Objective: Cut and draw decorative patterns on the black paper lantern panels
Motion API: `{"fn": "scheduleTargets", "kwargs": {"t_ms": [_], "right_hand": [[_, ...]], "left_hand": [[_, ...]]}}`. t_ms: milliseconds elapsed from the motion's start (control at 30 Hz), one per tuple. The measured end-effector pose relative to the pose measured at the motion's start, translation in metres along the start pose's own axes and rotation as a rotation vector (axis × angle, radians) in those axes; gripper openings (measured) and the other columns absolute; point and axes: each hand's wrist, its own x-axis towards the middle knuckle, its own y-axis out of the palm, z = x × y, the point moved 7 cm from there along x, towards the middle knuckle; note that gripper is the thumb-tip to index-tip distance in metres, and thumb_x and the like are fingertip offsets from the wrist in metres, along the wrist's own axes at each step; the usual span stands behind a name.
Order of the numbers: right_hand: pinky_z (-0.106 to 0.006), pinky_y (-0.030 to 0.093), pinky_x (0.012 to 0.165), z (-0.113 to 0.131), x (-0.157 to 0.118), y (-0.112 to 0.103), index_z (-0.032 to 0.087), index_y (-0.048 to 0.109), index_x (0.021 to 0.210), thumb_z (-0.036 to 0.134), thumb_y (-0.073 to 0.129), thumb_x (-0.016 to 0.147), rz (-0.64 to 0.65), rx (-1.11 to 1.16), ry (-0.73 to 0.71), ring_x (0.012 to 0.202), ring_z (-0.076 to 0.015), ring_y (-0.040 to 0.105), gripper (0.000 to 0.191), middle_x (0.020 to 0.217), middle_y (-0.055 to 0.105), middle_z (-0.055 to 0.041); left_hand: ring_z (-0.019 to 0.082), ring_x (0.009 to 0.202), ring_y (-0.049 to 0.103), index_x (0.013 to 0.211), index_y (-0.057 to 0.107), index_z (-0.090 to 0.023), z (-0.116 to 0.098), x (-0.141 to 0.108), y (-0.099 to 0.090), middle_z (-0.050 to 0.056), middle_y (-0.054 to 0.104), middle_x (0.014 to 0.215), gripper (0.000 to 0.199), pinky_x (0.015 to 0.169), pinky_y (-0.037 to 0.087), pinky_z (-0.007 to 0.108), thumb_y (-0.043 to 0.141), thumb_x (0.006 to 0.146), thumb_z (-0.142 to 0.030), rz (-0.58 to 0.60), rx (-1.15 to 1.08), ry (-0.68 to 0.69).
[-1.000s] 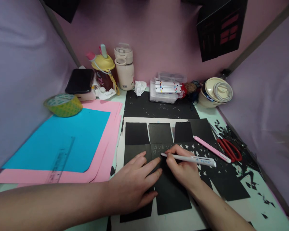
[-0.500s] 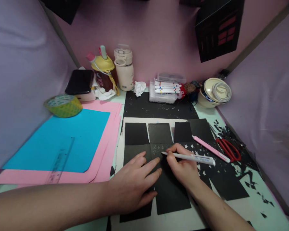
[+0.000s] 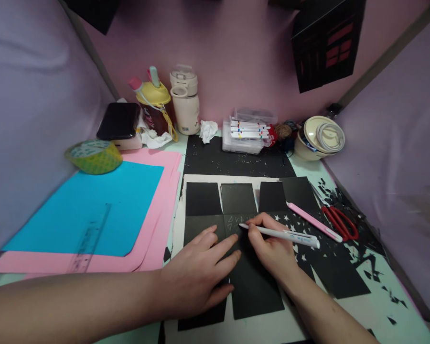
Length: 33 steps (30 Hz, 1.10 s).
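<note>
A black paper cutout (image 3: 256, 282) with several flaps lies on a white board. My left hand (image 3: 200, 270) rests flat on its left part, fingers apart, holding nothing. My right hand (image 3: 272, 246) grips a white pen (image 3: 288, 234), whose tip touches the paper just beyond my left fingertips. Small triangles are drawn in thin light lines near the tip. Cut-out stars and triangles show in the paper right of the pen. A pink pen-shaped tool (image 3: 315, 222) lies across the right part, beside red-handled scissors (image 3: 340, 223).
Blue paper (image 3: 129, 205) on pink sheets, a ruler (image 3: 89, 239) and a tape roll (image 3: 96, 157) lie left. Bottles (image 3: 186, 107), a marker box (image 3: 245, 143) and a cream container (image 3: 313, 138) stand behind. Black scraps (image 3: 372, 270) litter the right. A black paper house (image 3: 327, 45) hangs above.
The pen tip has shifted very slightly up and left on the paper. My left hand has stayed in place.
</note>
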Motion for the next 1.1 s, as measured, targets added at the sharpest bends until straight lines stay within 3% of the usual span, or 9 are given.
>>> {"fn": "scheduleTargets", "kwargs": {"t_ms": [167,400,567,700,833,1100], "right_hand": [[-0.023,0.038,0.051,-0.001,-0.001,-0.004,0.02,0.056,0.064,0.018,0.052,0.082,-0.021,0.015,0.011,0.05,-0.0109,0.051,0.018,0.054,0.055,0.0044],[-0.022,0.044,0.057,-0.003,-0.004,-0.025,0.022,0.063,0.077,0.018,0.055,0.086,-0.189,0.138,0.019,0.06,-0.0118,0.056,0.012,0.066,0.061,0.003],[-0.022,0.044,0.051,0.005,0.001,-0.039,0.022,0.065,0.093,0.025,0.058,0.087,-0.068,0.144,0.145,0.061,-0.0128,0.058,0.01,0.074,0.065,0.0007],[-0.022,0.041,0.047,-0.002,0.005,-0.039,0.021,0.064,0.09,0.029,0.057,0.088,0.048,0.145,0.207,0.054,-0.0121,0.055,0.011,0.069,0.064,0.0005],[-0.023,0.04,0.049,-0.015,0.002,-0.029,0.019,0.06,0.077,0.027,0.055,0.088,0.009,0.141,0.131,0.053,-0.0117,0.051,0.014,0.062,0.058,0.0016],[-0.026,0.044,0.059,-0.017,-0.004,-0.016,0.021,0.05,0.076,0.016,0.056,0.083,0.049,0.098,0.004,0.063,-0.0136,0.056,0.011,0.069,0.057,0.001]], "left_hand": [[0.032,0.116,0.05,0.13,0.052,-0.017,0.0,-0.001,0.001,0.012,0.047,0.141,0.048,0.107,0.034,0.055,0.056,0.088,-0.04,0.011,-0.001,-0.008],[0.031,0.116,0.049,0.132,0.051,-0.018,0.001,-0.003,0.004,0.01,0.045,0.143,0.049,0.108,0.034,0.054,0.054,0.09,-0.042,0.021,0.003,-0.016],[0.033,0.117,0.048,0.134,0.049,-0.018,0.001,-0.001,0.005,0.011,0.044,0.144,0.05,0.107,0.033,0.056,0.052,0.091,-0.043,0.047,0.012,-0.018],[0.032,0.115,0.049,0.133,0.05,-0.018,0.001,0.0,0.004,0.01,0.044,0.145,0.049,0.107,0.034,0.055,0.051,0.092,-0.045,0.055,0.012,-0.024],[0.031,0.115,0.05,0.134,0.05,-0.018,0.001,0.0,0.002,0.01,0.044,0.145,0.049,0.107,0.034,0.055,0.05,0.092,-0.044,0.047,0.018,-0.012],[0.028,0.108,0.053,0.13,0.054,-0.018,0.001,0.0,-0.002,0.009,0.047,0.143,0.045,0.107,0.034,0.054,0.054,0.091,-0.042,-0.012,0.035,0.009]]}}
